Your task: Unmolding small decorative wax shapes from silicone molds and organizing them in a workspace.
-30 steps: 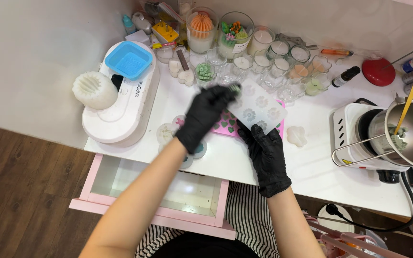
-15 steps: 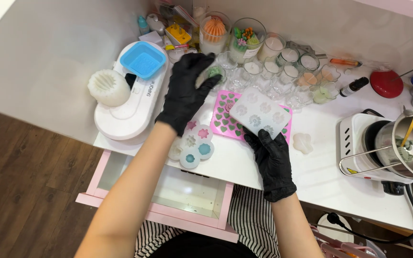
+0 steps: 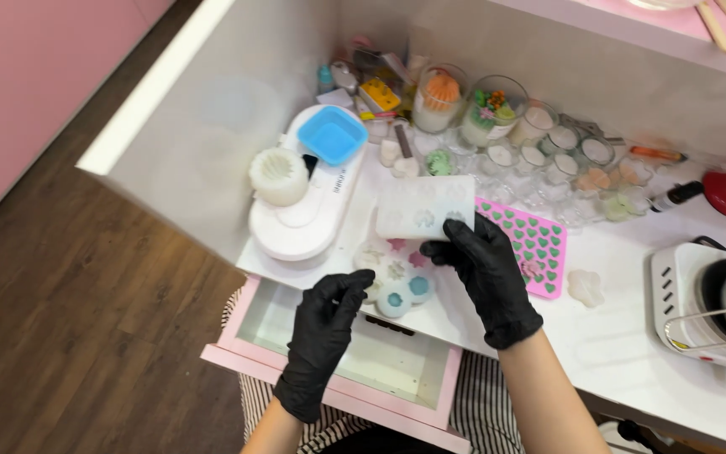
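The right hand (image 3: 487, 273) pinches a white mold (image 3: 424, 207) by its lower edge, just left of the pink mold (image 3: 531, 244). The left hand (image 3: 323, 332), fingers loosely curled and empty, touches the round mold (image 3: 395, 282) below it.

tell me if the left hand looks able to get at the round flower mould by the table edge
Probably yes: the left hand is empty, right beside the round flower mould, with nothing between; the right hand holds the white mould above.

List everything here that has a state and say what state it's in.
Drawer: pulled open.
White mold: lifted, held by right hand.
Left hand: empty, touching the flower mold, which lies flat.
Pink heart mold: flat, cavities filled green.
Blue tray: empty.
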